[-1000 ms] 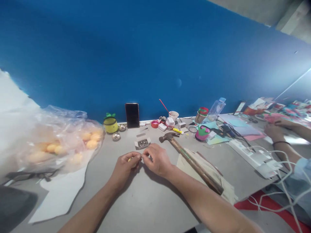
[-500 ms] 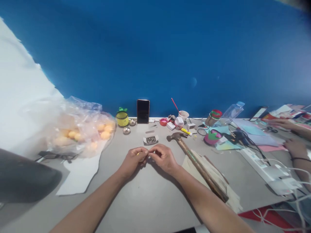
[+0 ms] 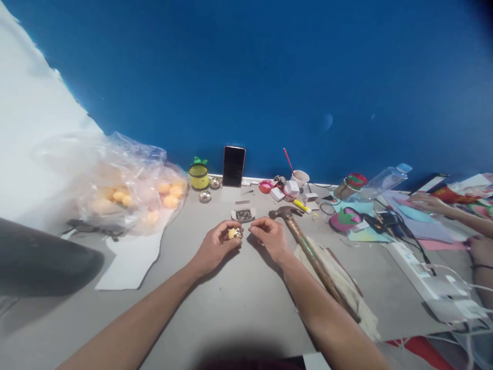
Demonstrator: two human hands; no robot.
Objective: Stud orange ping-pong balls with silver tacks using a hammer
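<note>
My left hand (image 3: pixel 216 247) grips a small yellow ball (image 3: pixel 233 234) between thumb and fingers; shiny metallic studs cover part of its surface. Close by on the right, my right hand (image 3: pixel 270 237) is pinched, thumb against forefinger, a little apart from the ball. Whatever sits at its fingertips is too small to make out. Just beyond both hands lies a small open box (image 3: pixel 243 215) full of tiny shiny metal pieces. Two silvery studded balls, one nearer (image 3: pixel 205 196) and one farther back (image 3: pixel 215 183), rest on the table.
A hammer (image 3: pixel 308 252) lies on cloth at my right. Plastic bags of orange balls (image 3: pixel 169 195) and a dark cylinder (image 3: pixel 46 259) are on the left. A phone (image 3: pixel 233 166) leans on the wall. Right: a power strip (image 3: pixel 423 280) with cables, and another person's hand (image 3: pixel 427 203).
My hands have drawn slightly apart, and the studded yellow ball now shows in my left hand. The view has shifted a little. The other person's hand has moved over the papers.
</note>
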